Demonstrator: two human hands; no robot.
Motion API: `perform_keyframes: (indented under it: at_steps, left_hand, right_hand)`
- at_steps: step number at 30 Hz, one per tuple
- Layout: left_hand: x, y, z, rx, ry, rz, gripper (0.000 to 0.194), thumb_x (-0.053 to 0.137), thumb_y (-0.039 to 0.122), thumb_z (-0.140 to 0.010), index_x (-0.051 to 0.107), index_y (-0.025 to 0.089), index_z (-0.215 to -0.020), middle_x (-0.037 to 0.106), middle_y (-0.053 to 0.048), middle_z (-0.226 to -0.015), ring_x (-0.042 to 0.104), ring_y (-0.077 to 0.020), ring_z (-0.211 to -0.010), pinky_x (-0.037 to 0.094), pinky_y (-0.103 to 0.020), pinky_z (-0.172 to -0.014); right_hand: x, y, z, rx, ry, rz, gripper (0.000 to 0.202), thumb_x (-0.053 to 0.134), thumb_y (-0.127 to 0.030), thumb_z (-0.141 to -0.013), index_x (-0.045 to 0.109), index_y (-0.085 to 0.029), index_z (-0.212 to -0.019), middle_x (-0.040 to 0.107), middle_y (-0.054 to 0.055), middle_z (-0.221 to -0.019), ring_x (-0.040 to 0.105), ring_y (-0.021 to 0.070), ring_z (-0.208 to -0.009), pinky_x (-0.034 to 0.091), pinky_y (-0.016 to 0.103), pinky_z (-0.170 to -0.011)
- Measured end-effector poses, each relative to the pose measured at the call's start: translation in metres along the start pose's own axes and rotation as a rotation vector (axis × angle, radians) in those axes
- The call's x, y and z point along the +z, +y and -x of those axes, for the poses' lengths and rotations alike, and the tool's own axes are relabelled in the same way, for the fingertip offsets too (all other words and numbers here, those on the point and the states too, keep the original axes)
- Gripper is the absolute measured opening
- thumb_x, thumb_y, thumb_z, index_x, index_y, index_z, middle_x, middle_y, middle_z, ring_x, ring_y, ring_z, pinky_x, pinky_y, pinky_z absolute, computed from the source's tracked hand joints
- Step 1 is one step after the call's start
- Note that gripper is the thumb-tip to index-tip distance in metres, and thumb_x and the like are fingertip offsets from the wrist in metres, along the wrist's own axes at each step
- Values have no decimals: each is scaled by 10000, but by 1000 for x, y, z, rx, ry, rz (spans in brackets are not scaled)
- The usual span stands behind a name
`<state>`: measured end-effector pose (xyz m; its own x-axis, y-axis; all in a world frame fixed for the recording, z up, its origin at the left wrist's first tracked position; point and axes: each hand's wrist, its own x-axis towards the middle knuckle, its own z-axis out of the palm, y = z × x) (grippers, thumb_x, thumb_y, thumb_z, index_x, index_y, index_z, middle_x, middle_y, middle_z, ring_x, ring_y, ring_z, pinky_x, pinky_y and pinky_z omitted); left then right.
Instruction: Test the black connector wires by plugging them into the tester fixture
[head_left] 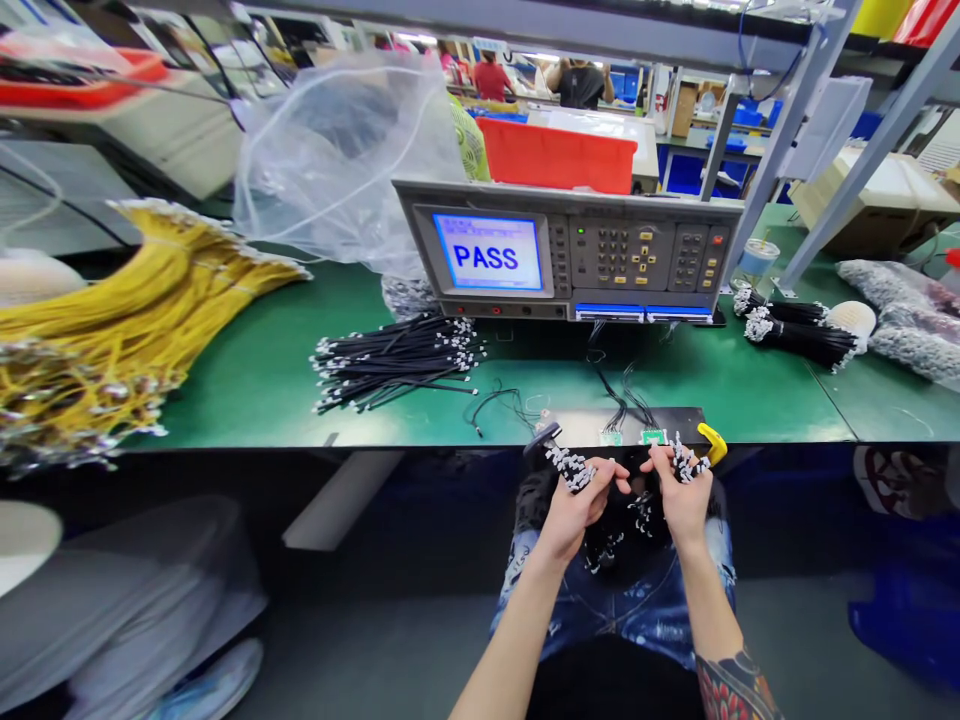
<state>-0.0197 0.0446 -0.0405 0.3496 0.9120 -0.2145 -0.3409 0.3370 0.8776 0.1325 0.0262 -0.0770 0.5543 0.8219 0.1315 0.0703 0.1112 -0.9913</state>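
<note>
At the table's front edge, my left hand (pixel 571 515) is closed round a bundle of black cables with white connectors (pixel 571 468). My right hand (pixel 688 508) also grips such cables, and their white connector ends (pixel 682 460) stick up past the fingers. More connectors hang down between the hands over my lap. Just beyond the fingertips is a metal plate (pixel 577 425) carrying two small green boards (pixel 654 437) wired to the tester. A yellow handle (pixel 712 443) is at its right end. The tester (pixel 637 250) shows "PASS" on its screen.
A pile of black cables (pixel 394 360) lies left of the tester, with a large yellow cable bundle (pixel 180 300) farther left. More black bundles (pixel 806 335) lie to the right, near a cup (pixel 757 258). A clear plastic bag (pixel 345 150) and red bin (pixel 559 155) stand behind.
</note>
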Motion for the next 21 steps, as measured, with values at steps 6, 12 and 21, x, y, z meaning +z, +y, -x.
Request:
perform_keyframes:
  at_steps: [6, 12, 21]
  left_hand:
    - [1, -2, -2, 25, 85, -54, 470, 856, 587, -679, 739, 139, -760, 658, 2, -582, 240, -6, -356, 94, -213, -381]
    - [2, -7, -8, 108, 169, -107, 376, 821, 518, -737, 752, 149, -751, 658, 0, -580, 270, -28, -361, 130, -225, -383]
    - [2, -10, -15, 198, 283, -236, 278, 794, 463, -785, 776, 192, -723, 731, -46, -637, 646, -179, -591, 440, -261, -520]
  right_hand:
    - [6, -5, 1, 34, 51, -57, 337, 771, -494, -809, 711, -174, -725, 703, 26, -569, 580, 158, -474, 495, 292, -529]
    - [11, -7, 1, 43, 109, -99, 340, 781, -488, -805, 711, -166, -721, 696, 32, -585, 550, 152, -485, 450, 281, -488]
    - [12, -5, 3, 85, 96, -161, 315, 785, -441, -810, 716, -156, -695, 636, -4, -540, 347, 83, -410, 269, 247, -416]
